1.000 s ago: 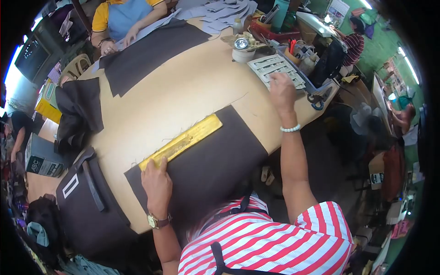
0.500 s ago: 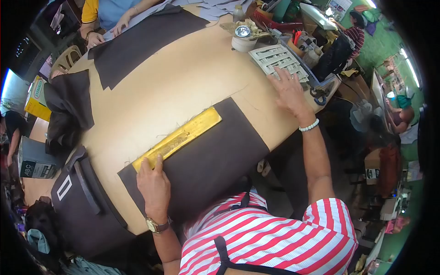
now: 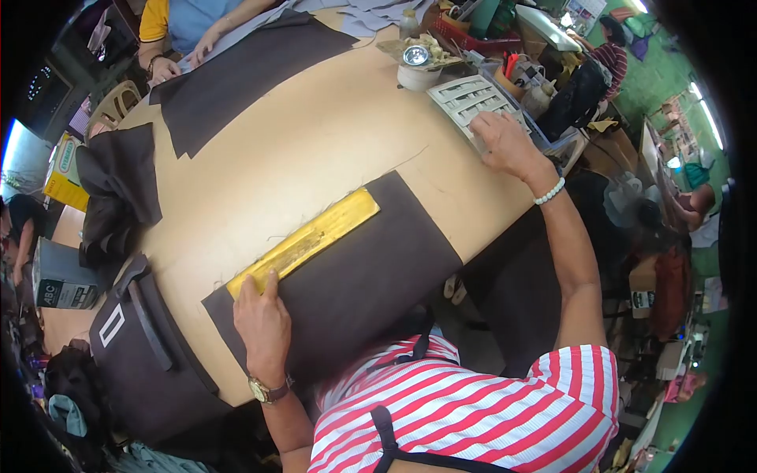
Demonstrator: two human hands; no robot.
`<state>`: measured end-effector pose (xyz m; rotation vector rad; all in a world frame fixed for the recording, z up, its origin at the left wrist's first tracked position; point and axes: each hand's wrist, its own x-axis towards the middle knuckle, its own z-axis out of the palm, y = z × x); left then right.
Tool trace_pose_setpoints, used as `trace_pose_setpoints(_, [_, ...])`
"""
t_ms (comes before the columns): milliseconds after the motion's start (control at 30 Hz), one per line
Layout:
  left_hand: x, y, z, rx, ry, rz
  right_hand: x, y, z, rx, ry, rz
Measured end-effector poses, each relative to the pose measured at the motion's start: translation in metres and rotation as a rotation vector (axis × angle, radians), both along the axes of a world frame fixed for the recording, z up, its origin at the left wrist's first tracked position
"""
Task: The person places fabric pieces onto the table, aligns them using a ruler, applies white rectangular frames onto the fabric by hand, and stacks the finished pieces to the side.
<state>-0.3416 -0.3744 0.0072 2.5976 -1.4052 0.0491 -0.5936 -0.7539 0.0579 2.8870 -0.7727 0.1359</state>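
The left hand (image 3: pixel 262 322) lay flat, fingers together and extended, pressing the near end of a long yellow ruler (image 3: pixel 306 240) against the upper edge of a dark brown fabric piece (image 3: pixel 355 272) spread over the near side of the tan table (image 3: pixel 292 169); hand, ruler and fabric sat as they had half a second before. The right hand (image 3: pixel 509 143) had changed most: earlier it rested palm-down with fingers spread across the lower part of the pale slotted template (image 3: pixel 473 101) at the far right corner, and now it had drawn slightly back toward the table's edge, fingers curled loosely over the template's near edge, the wrist with its white bead bracelet (image 3: pixel 550 191) pulled further right. Whether those fingers actually pinched the template could not be told. The template lay just beside a white round container (image 3: pixel 418 69) topped with something shiny, and next to a crowd of tools and bottles at the table's far rim. Across the table a second, larger dark fabric piece (image 3: pixel 244 75) was held down by a co-worker's hands (image 3: pixel 183 63), little altered. At the left, folded dark cloth (image 3: pixel 118 189) hung off the table's edge, above a dark bag panel (image 3: pixel 150 347) with a strap.
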Motion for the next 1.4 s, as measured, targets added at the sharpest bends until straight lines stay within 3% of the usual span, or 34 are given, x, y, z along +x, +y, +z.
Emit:
trace_pose_setpoints(167, [0.001, -0.001, 0.000, -0.016, -0.010, -0.005, -0.001, -0.018, -0.002, -0.081, 0.049, 0.090])
trace_pose_setpoints(367, [0.002, 0.000, 0.000, -0.016, -0.025, -0.020, -0.007, -0.010, 0.012, -0.054, 0.105, 0.019])
trace_pose_setpoints(567, [0.005, 0.000, 0.005, 0.005, -0.010, -0.039, -0.002, 0.020, 0.054, -0.111, 0.257, -0.384])
trace_pose_setpoints(600, [0.007, 0.000, 0.006, 0.020, 0.001, -0.038, 0.002, 0.044, 0.070, -0.125, 0.053, -0.362])
trace_pose_setpoints(633, [0.010, 0.001, 0.005, -0.002, -0.009, -0.053, 0.000, 0.051, 0.073, -0.059, -0.150, -0.298])
trace_pose_setpoints(667, [0.013, 0.003, 0.007, 0.000, 0.005, -0.064, 0.007, 0.066, 0.083, 0.280, -0.321, -0.320])
trace_pose_setpoints(733, [0.020, 0.003, 0.009, -0.012, 0.031, -0.093, 0.016, 0.090, 0.067, 0.798, -1.010, -0.025])
trace_pose_setpoints(867, [0.041, 0.005, 0.011, -0.098, 0.212, -0.123, 0.047, 0.141, 0.016, 1.206, -1.261, -0.057])
trace_pose_setpoints(1000, [0.061, 0.014, 0.004, -0.189, 0.386, -0.137, 0.092, 0.195, -0.037, 1.557, -1.204, -0.226])
trace_pose_setpoints(1067, [0.064, 0.018, 0.003, -0.222, 0.441, -0.138, 0.106, 0.209, -0.059, 1.554, -1.111, -0.261])
trace_pose_setpoints(1133, [0.064, 0.022, 0.001, -0.243, 0.477, -0.148, 0.116, 0.218, -0.068, 1.258, -0.882, -0.321])
trace_pose_setpoints(1233, [0.059, 0.029, -0.003, -0.271, 0.485, -0.165, 0.118, 0.221, -0.075, 1.077, -0.779, -0.269])
trace_pose_setpoints(1400, [0.056, 0.034, 0.000, -0.243, 0.530, -0.155, 0.122, 0.218, -0.073, 1.121, -0.816, -0.312])
